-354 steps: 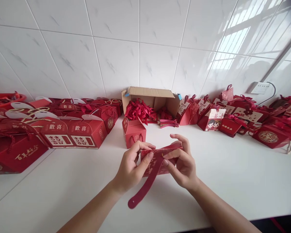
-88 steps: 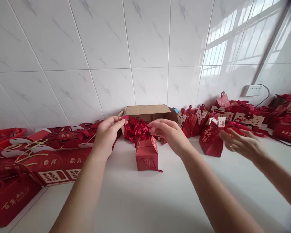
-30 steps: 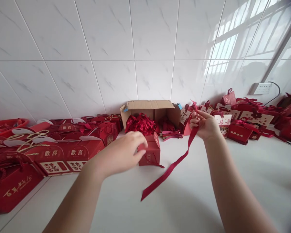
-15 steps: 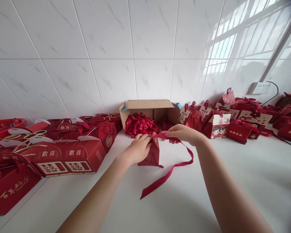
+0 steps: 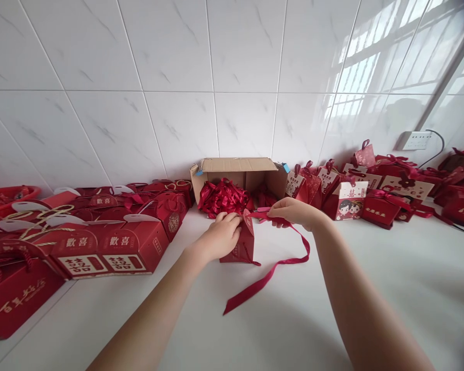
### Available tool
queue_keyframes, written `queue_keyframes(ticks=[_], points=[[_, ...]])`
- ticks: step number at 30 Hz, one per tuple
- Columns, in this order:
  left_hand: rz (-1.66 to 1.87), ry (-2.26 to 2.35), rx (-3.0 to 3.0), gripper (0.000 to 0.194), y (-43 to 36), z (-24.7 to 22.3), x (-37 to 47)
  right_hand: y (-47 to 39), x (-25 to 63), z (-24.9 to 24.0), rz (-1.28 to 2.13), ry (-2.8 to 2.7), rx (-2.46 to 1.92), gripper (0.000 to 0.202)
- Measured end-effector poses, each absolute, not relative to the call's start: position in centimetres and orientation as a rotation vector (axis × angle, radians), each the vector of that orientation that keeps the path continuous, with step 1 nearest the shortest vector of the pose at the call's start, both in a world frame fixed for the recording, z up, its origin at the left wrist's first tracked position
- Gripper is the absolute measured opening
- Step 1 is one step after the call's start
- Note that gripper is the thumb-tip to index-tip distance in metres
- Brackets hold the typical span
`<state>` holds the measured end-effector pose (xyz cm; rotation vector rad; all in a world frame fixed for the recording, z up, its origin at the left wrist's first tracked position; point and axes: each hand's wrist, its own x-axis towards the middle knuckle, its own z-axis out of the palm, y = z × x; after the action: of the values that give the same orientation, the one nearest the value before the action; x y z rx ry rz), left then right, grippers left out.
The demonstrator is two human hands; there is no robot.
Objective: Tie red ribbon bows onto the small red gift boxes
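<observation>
A small red gift box [image 5: 244, 250] with a twisted red cord stands on the counter in front of me. My left hand [image 5: 222, 236] is closed over its left side and top, and hides much of it. To the right of the box, my right hand [image 5: 288, 212] pinches a dark red ribbon [image 5: 268, 282]. One part of the ribbon runs left to the box's top; the long loose tail curls down and lies on the counter. By the right fingertips is a slim pink piece [image 5: 262, 209] that I cannot make out.
Behind my hands, an open cardboard carton [image 5: 237, 165] holds a heap of shiny red ribbons [image 5: 224, 197]. Rows of red gift boxes [image 5: 112, 247] stand at left, near a red basin [image 5: 13, 198]. More decorated boxes [image 5: 350, 206] crowd the right, below a power strip [image 5: 413, 140].
My right hand has shifted very slightly right with the ribbon. My left hand and the gift box stay practically where they were.
</observation>
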<state>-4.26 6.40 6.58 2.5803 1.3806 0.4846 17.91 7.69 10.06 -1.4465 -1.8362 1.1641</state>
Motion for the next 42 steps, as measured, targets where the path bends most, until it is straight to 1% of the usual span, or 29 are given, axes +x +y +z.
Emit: queue_keyframes(ticks=[10, 14, 16, 17, 20, 24, 27, 31, 38, 42], points=[[0.484, 1.385, 2.599, 0.033, 5.9, 6.8, -4.0, 7.2, 17.0, 10.4, 1.139, -1.865, -1.447, 0.019], [0.49, 1.374, 2.59, 0.02, 4.8, 8.0, -3.8, 7.3, 16.8, 10.3, 1.119, -1.912, -1.495, 0.021], [0.497, 1.438, 2.566, 0.012, 4.3, 8.6, -3.6, 7.3, 16.9, 10.3, 1.084, -1.953, -1.547, 0.021], [0.503, 1.479, 2.551, 0.01, 4.2, 8.8, -3.5, 7.3, 17.0, 10.3, 1.07, -1.97, -1.566, 0.021], [0.547, 1.517, 2.566, 0.013, 4.1, 8.9, -3.2, 7.4, 17.3, 10.4, 1.036, -2.005, -1.622, 0.021], [0.675, 1.524, 2.68, 0.01, 4.7, 8.1, -2.7, 7.4, 17.5, 10.4, 0.939, -2.059, -1.704, 0.025], [0.832, 1.52, 2.703, 0.012, 5.1, 7.6, -2.6, 7.2, 17.5, 10.6, 0.905, -2.06, -1.666, 0.024], [0.961, 1.466, 2.767, 0.01, 5.4, 7.4, -2.7, 7.0, 17.0, 10.6, 0.939, -2.079, -1.561, 0.025], [0.948, 1.479, 2.814, 0.007, 5.5, 7.6, -3.0, 7.1, 16.2, 10.2, 0.896, -2.114, -1.641, 0.026], [0.903, 1.443, 2.857, 0.012, 5.3, 7.4, -2.7, 6.8, 16.3, 10.4, 0.965, -2.106, -1.631, 0.027]])
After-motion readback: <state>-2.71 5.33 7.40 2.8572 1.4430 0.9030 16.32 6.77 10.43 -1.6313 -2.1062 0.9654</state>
